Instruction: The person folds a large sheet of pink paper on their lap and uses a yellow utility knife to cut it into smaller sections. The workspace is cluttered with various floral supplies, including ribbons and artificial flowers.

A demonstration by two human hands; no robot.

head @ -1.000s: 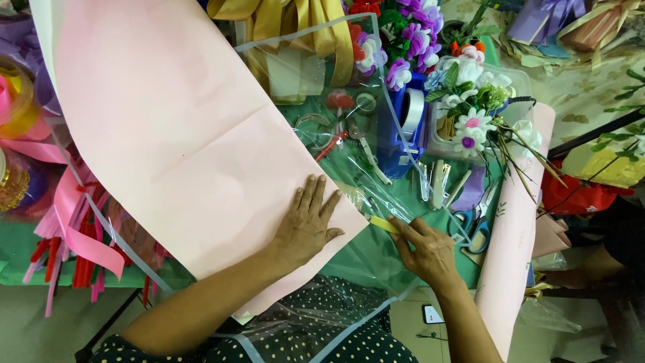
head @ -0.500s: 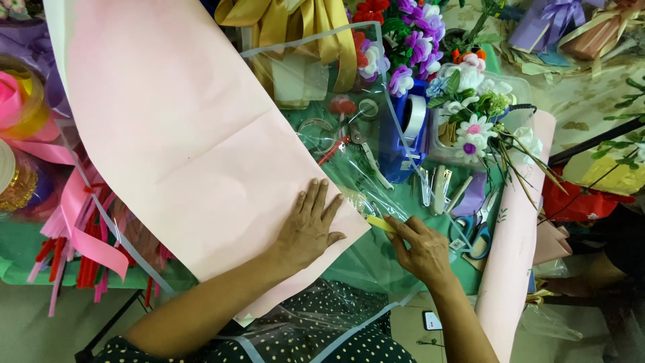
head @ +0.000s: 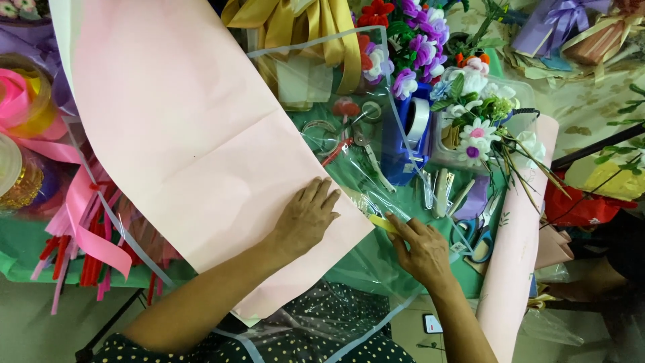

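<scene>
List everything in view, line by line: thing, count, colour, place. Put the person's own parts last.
paper sheet: one, pink, across the table's left half
clear film: one, transparent, beside the sheet
paper roll: one, pink, right side
tape dispenser: one, blue, centre
artificial flowers: many, white, purple, red, upper right
ribbon: bundle, gold, top centre
ribbons: several, pink and red, left edge
scissors: one, blue handles, near the roll
yellow piece: one, small, at the right fingertips
left hand: flat on the sheet
right hand: pinching the yellow piece
</scene>
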